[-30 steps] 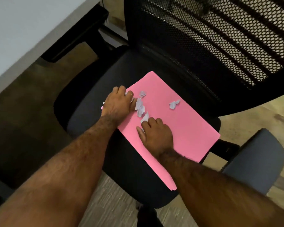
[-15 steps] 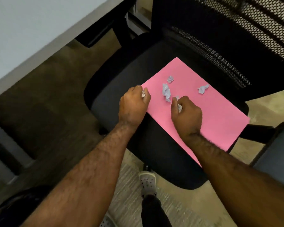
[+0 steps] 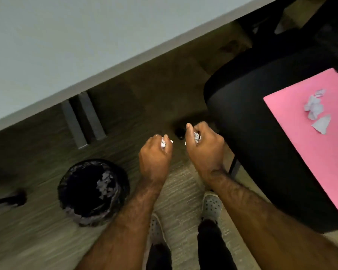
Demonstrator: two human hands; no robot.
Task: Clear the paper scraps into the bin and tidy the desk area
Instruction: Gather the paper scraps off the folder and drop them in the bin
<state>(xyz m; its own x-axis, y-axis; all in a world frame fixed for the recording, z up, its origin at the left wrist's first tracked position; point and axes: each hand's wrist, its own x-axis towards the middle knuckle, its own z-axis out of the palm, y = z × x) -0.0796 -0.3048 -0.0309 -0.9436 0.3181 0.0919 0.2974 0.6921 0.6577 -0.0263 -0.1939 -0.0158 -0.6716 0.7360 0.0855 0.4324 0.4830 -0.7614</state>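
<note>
My left hand (image 3: 155,155) is closed around white paper scraps (image 3: 163,142), held over the floor just right of the bin. My right hand (image 3: 205,148) is beside it, also closed on crumpled scraps (image 3: 196,137). The round black bin (image 3: 123,189), lined with a dark bag, stands on the floor at the lower left with pale scraps inside. A pink sheet (image 3: 324,152) lies on the black chair seat (image 3: 248,121) at the right, with a few more paper scraps (image 3: 314,108) on it.
The white desk top (image 3: 82,39) fills the upper left, its grey leg (image 3: 80,121) standing behind the bin. My two feet in grey shoes (image 3: 212,205) are on the carpet below my hands. A chair base caster (image 3: 18,197) sits at the far left.
Both hands closed on scraps from the pink sheet and moved left off the chair toward the bin. My view swung left, bringing the bin and desk leg into sight.
</note>
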